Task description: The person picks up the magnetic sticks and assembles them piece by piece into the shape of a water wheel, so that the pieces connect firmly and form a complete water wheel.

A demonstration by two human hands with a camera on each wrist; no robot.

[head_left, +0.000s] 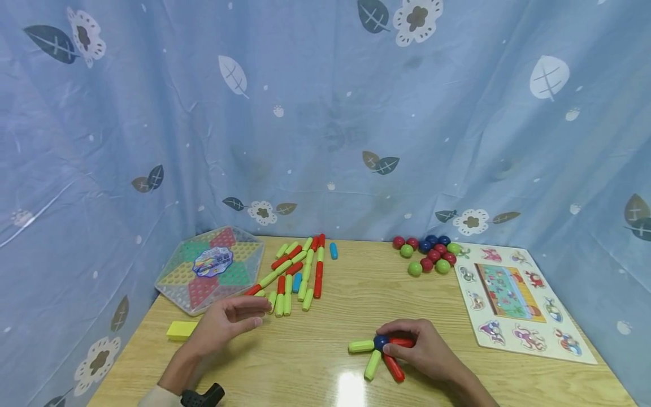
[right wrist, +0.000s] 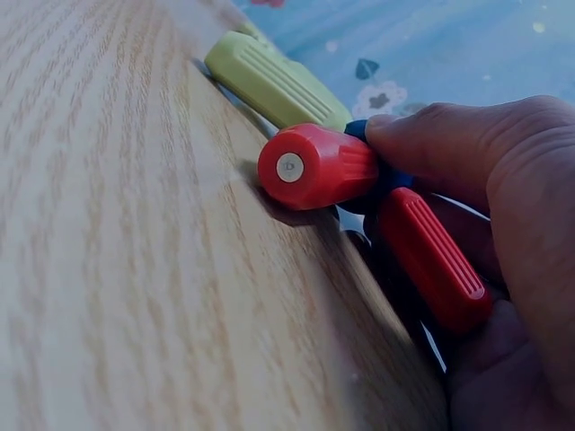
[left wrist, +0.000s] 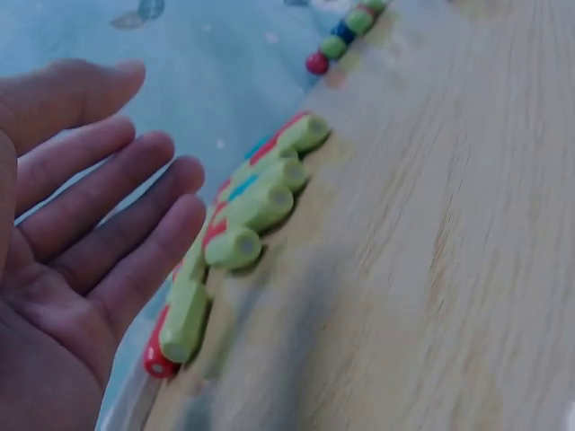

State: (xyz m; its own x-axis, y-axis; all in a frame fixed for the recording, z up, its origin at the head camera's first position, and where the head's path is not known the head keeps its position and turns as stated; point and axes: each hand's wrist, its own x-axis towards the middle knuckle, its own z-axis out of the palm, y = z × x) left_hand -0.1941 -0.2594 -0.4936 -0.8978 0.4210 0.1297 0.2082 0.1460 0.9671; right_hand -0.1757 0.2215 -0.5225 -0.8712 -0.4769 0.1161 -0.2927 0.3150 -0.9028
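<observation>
**A:** What does the head view show at lower centre?

**B:** A person's right hand (head_left: 424,350) rests on a wooden table (head_left: 315,362), fingers curled over a small star of sticks (head_left: 378,351): a dark blue ball (head_left: 381,341) with two light green sticks and two red sticks fanning out from it. The right wrist view shows a fingertip (right wrist: 422,144) pressing on the ball, one red stick (right wrist: 319,166) end-on with a pale disc in its tip, another red stick (right wrist: 436,256) under the palm.

**B:** The left hand (head_left: 226,322), lower left, hovers wide and flat, holding nothing, just short of the loose pile of sticks (head_left: 297,271) at centre left.

**A:** What could go wrong from here?

**B:** In my judgement, the joints. The sticks meet the ball only at their tips, so a sideways push from the right hand could knock one off. The table is glossy, and a freed ball might roll away.

**A:** And the sticks themselves?

**B:** Short, ribbed, rounded plastic, matt in colour. The spare balls (head_left: 429,253), red, green and blue, sit clustered at upper right, beside a picture puzzle board (head_left: 519,299). A hexagonal game board (head_left: 211,274) lies at far left, a yellow block (head_left: 181,330) near it.
</observation>
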